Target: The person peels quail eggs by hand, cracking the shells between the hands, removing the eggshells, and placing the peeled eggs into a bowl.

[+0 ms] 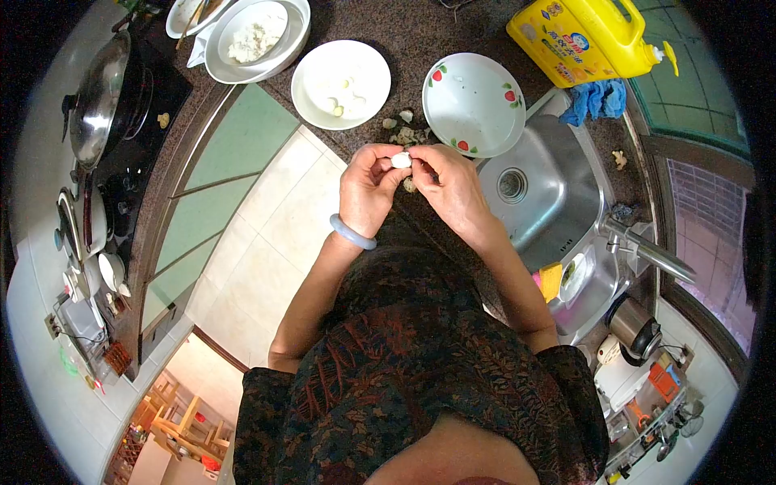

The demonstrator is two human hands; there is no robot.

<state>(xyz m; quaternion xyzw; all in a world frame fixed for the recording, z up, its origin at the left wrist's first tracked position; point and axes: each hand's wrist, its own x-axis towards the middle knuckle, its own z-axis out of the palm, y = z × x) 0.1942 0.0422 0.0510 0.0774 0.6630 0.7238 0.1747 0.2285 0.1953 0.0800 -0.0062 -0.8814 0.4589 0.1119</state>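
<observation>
Both hands meet at the counter's front edge around a small white piece [401, 160] that looks like a peeled egg or garlic clove. My left hand [369, 184], with a pale bracelet at the wrist, pinches it from the left. From the right, the fingertips of my right hand [449, 183] close on the same piece. Just beyond the hands, shell or peel scraps [406, 134] lie on the dark counter. A white bowl [308, 84] behind my left hand holds several small pale pieces. Behind my right hand stands a white bowl with red fruit prints [477, 105].
Stacked bowls [297, 50] with white food stand at the back left. A steel sink [558, 182] lies to the right, its faucet [659, 257] reaching over it. A yellow jug [566, 44] and blue cloth [595, 101] sit behind. The wok [97, 113] is far left.
</observation>
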